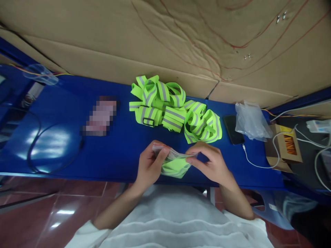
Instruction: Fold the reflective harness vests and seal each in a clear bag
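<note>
My left hand (152, 163) pinches the left end of the top edge of a clear zip bag (176, 166). At the right end of that edge, the thumb and fingers of my right hand (210, 162) are closed on the same bag. Inside the bag lies a folded neon-yellow strap, seen through the plastic. A red line runs along part of the bag's top. Just beyond my hands, a pile of neon-yellow reflective straps (172, 119) with grey stripes rests on the blue table (124, 155). One strap shows a black buckle (148, 122).
Right of the straps lie a black phone (233, 130) on a white cable (254, 166), clear plastic bags (251, 119) and an open cardboard box (283, 146). A blurred-out pinkish item (100, 117) and a black cable (29, 151) are at left. Cardboard (103, 41) walls the back.
</note>
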{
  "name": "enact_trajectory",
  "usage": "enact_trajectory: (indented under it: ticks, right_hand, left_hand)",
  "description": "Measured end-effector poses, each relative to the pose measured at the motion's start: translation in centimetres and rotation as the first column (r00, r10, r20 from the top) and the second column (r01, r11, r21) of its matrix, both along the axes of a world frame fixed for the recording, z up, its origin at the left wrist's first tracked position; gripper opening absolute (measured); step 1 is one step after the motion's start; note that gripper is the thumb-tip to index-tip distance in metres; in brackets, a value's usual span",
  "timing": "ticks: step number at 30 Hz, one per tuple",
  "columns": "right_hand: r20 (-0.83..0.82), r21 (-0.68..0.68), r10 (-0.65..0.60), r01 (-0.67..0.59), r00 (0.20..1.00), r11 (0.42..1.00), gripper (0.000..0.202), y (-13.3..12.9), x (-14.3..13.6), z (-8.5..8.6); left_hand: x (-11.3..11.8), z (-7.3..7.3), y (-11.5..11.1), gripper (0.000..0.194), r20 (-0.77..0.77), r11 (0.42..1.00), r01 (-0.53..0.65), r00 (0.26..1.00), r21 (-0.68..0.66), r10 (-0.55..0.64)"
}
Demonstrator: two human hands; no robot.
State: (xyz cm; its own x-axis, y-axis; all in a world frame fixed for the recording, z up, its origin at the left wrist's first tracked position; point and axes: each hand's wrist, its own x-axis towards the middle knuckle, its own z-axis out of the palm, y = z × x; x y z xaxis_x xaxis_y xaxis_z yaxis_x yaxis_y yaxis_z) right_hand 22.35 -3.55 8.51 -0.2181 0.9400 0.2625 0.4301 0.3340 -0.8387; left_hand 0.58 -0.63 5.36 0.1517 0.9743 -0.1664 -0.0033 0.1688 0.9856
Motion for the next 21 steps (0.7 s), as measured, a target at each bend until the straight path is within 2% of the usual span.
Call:
enact_trajectory:
  ticks: [4, 7, 12, 16, 19, 21]
  right_hand:
    - [0.061, 0.072, 0.042, -0.046, 0.997, 0.996, 0.015, 0.3, 0.0, -0.2]
    - [0.102, 0.056, 0.044, -0.05, 0.994, 0.997, 0.014, 0.4, 0.3, -0.1]
    - [-0.046, -0.176, 0.018, -0.026, 0.999, 0.984, 0.007, 0.5, 0.8, 0.4]
    - [-0.117, -0.272, -0.03, -0.003, 0.993, 0.962, 0.01, 0.6, 0.7, 0.6]
    - [-0.059, -0.244, -0.045, 0.029, 0.997, 0.969, 0.011, 0.5, 0.4, 0.5]
    - [0.015, -0.187, -0.069, 0.07, 0.998, 0.98, 0.011, 0.4, 0.2, 0.3]
  left_hand:
    - [0.1, -0.1, -0.1, 0.037, -0.093, 0.994, -0.066, 0.993, 0.085, 0.074]
    - [-0.1, 0.2, 0.1, 0.033, -0.087, 0.995, -0.008, 0.996, 0.104, 0.017]
    - [-0.4, 0.9, 0.1, 0.018, 0.065, 0.989, 0.082, 0.994, 0.123, -0.091]
    - [-0.1, 0.6, -0.1, 0.011, 0.124, 0.981, 0.056, 0.989, 0.186, -0.08]
    - [0.0, -0.1, -0.2, 0.011, 0.134, 0.974, 0.046, 0.988, 0.221, -0.077]
    - [-0.1, -0.6, -0.2, 0.012, 0.169, 0.969, 0.075, 0.979, 0.234, -0.116]
